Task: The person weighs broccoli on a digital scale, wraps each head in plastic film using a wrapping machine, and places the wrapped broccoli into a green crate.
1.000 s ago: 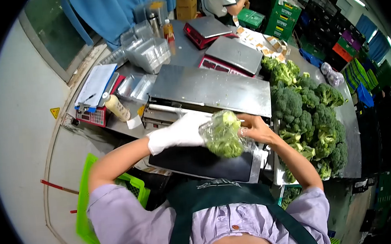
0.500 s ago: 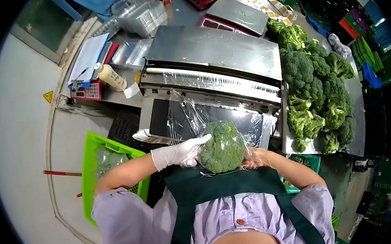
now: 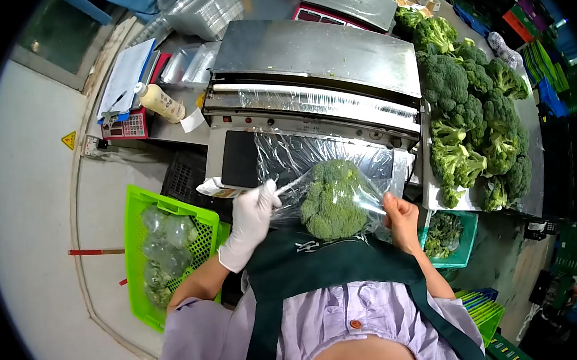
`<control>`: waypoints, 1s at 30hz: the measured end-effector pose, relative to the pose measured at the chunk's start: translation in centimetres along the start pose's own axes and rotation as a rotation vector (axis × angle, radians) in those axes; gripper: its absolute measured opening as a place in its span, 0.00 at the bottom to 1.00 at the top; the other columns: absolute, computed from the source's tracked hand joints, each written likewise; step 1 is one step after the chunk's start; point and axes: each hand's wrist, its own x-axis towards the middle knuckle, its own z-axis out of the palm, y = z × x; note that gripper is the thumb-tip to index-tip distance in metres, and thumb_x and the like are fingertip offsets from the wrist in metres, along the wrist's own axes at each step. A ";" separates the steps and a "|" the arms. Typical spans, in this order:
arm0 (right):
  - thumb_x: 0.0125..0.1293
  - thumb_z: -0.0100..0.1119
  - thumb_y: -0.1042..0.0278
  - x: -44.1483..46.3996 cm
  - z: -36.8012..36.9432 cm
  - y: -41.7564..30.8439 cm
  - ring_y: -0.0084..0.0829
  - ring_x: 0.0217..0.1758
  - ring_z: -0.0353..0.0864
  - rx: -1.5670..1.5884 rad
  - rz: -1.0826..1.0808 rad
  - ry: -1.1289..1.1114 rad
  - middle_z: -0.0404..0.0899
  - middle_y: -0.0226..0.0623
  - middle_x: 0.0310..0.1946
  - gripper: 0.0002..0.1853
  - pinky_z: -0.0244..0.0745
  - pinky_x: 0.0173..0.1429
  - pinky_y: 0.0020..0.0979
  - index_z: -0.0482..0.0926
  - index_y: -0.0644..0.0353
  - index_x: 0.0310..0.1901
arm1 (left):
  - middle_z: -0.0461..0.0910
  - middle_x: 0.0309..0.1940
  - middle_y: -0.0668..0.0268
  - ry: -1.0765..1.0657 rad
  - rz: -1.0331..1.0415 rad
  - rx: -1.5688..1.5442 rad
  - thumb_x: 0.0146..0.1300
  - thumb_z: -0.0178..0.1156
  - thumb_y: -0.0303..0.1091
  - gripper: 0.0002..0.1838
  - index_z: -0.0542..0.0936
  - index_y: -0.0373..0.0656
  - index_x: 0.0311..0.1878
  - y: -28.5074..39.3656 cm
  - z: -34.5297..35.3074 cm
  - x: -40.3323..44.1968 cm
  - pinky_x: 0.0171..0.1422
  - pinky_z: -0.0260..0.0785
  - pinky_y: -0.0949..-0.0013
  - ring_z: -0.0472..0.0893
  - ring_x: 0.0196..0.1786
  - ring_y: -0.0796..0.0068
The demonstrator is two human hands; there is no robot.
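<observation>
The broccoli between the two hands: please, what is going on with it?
A person grips clear film with the gloved left hand and the bare right hand, on either side of one broccoli head. The film reaches back over the dark plate of a machine. Loose broccoli is heaped on the right; film-covered green pieces lie in a bright green crate on the left.
</observation>
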 end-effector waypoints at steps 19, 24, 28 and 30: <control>0.60 0.58 0.66 7.0 2.8 6.6 0.39 0.18 0.74 -1.036 -0.860 0.349 0.73 0.36 0.17 0.14 0.65 0.20 0.38 0.68 0.56 0.19 | 0.67 0.18 0.75 0.380 0.737 1.091 0.53 0.60 0.38 0.04 0.77 0.53 0.32 -6.5 6.3 5.8 0.15 0.60 0.72 0.71 0.17 0.79; 0.54 0.59 0.66 6.9 3.4 7.1 0.36 0.23 0.78 -0.837 -0.989 0.280 0.76 0.34 0.22 0.04 0.69 0.23 0.34 0.77 0.55 0.30 | 0.70 0.18 0.72 0.365 0.816 0.950 0.55 0.55 0.35 0.03 0.73 0.51 0.28 -6.1 12.5 5.8 0.17 0.66 0.70 0.75 0.19 0.75; 0.52 0.61 0.68 6.2 6.3 4.0 0.36 0.20 0.75 -0.606 -1.232 0.223 0.71 0.35 0.19 0.07 0.68 0.21 0.32 0.75 0.60 0.27 | 0.79 0.39 0.66 -0.306 0.286 -0.450 0.65 0.48 0.31 0.11 0.76 0.38 0.46 -5.0 10.4 6.3 0.45 0.71 0.75 0.79 0.41 0.76; 0.52 0.62 0.68 4.4 7.3 0.6 0.35 0.19 0.73 -0.567 -1.313 0.204 0.69 0.34 0.16 0.08 0.67 0.21 0.31 0.74 0.60 0.24 | 0.78 0.41 0.70 -0.593 0.051 -0.897 0.68 0.48 0.35 0.14 0.76 0.35 0.47 -0.4 6.3 5.2 0.48 0.68 0.76 0.74 0.42 0.83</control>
